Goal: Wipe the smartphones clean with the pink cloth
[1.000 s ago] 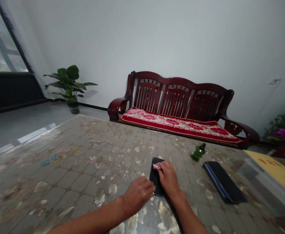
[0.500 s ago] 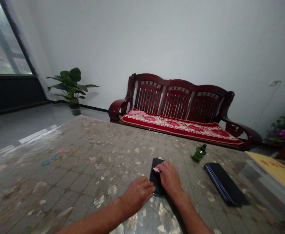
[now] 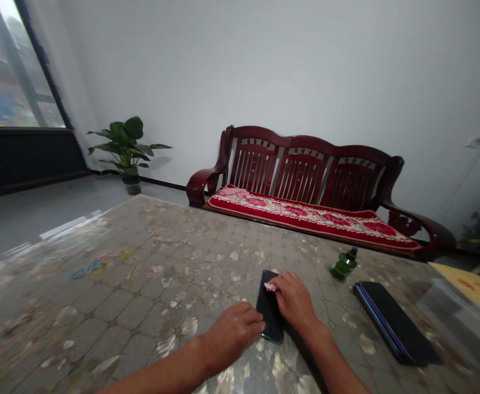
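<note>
A dark smartphone (image 3: pixel 271 320) lies flat on the table, screen up, between my two hands. My left hand (image 3: pixel 236 329) is closed at its near left edge, fingertips gripping the side. My right hand (image 3: pixel 295 301) reaches over the phone from the right. Its fingers pinch a small crumpled pink cloth (image 3: pixel 270 287) against the upper part of the screen. Most of the cloth is hidden under the fingers.
Right of my hands stand a green spray bottle (image 3: pixel 344 264) and a stack of dark phones (image 3: pixel 398 323). A clear plastic box (image 3: pixel 449 306) with a yellow sheet (image 3: pixel 469 282) sits at far right. Coloured bands (image 3: pixel 96 266) lie left. Beyond the patterned tablecloth (image 3: pixel 141 246) is a wooden bench (image 3: pixel 305 164).
The view has shifted a little, so the whole scene sits differently in the picture. My right hand still presses the pink cloth on the screen, and my left hand stays at the phone's edge.
</note>
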Available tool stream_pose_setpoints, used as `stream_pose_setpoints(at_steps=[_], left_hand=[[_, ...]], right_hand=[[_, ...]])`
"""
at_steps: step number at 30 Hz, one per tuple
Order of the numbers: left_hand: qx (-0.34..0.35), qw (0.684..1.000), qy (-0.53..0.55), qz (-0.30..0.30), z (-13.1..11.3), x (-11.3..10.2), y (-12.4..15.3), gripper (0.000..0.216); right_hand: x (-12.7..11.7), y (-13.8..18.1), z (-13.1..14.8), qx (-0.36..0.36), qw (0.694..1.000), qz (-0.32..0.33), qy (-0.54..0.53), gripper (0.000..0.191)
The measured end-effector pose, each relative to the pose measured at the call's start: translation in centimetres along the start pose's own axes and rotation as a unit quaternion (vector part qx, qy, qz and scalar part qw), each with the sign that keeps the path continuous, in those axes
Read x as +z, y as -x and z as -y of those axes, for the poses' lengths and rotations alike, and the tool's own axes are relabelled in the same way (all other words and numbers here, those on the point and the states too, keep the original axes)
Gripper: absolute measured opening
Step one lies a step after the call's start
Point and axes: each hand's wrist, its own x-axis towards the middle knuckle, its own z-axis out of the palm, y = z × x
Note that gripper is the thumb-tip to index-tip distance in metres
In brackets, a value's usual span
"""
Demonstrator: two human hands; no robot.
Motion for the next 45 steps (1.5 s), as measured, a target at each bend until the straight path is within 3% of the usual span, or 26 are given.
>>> stream_pose_setpoints(at_steps=[4, 11, 17, 25, 32, 39, 45], left_hand=[[0.002, 1.0, -0.001, 0.0, 0.0, 0.1, 0.1, 0.019], [0.007, 1.0, 0.009, 0.007, 0.2, 0.0, 0.0, 0.019], [0.009, 1.0, 0.014, 0.012, 0.0, -0.6, -0.2, 0.018], [0.006, 0.999, 0.027, 0.031, 0.0, -1.0, -0.2, 0.012], [-0.016, 0.994, 0.059, 0.089, 0.3, -1.1, 0.3, 0.054], [-0.036, 0.992, 0.066, 0.104, 0.2, -0.8, 0.4, 0.058], [-0.042, 0.991, 0.064, 0.114, -0.1, -1.0, 0.5, 0.055]], right_hand=[[0.2, -0.6, -0.6, 0.028, 0.999, -0.026, 0.038, 0.024], [0.4, 0.7, 0.4, -0.036, 0.999, -0.011, -0.027, 0.023], [0.8, 0.0, -1.0, 0.033, 0.998, -0.061, 0.007, 0.021], [0.7, 0.5, -1.1, 0.028, 0.997, -0.058, -0.036, 0.025], [0.2, 0.5, -0.7, 0.005, 0.999, -0.033, -0.031, 0.023], [0.6, 0.2, -1.0, 0.047, 0.997, -0.054, -0.027, 0.021], [0.4, 0.2, -0.8, 0.041, 0.997, -0.06, -0.016, 0.02]])
